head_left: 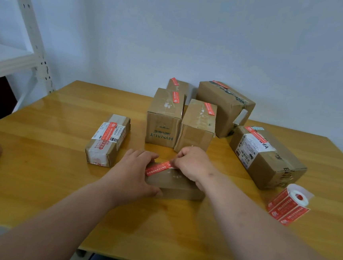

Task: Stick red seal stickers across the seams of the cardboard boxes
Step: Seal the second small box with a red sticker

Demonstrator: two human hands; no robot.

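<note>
A small brown cardboard box [175,185] lies in the middle of the wooden table [58,182]. A red seal sticker [159,168] stretches across its top. My left hand [133,172] grips the box's left end, thumb on the near side, fingers over the top. My right hand [192,165] pinches the sticker's right end above the box's far right corner. The roll of red stickers [290,202] sits at the right, with a strip hanging loose.
Several cardboard boxes bearing red stickers stand behind and beside: one at the left [107,139], two upright in the middle [163,116], a large one at the back [224,107], another at the right [265,156]. A white metal shelf [17,54] stands at the left.
</note>
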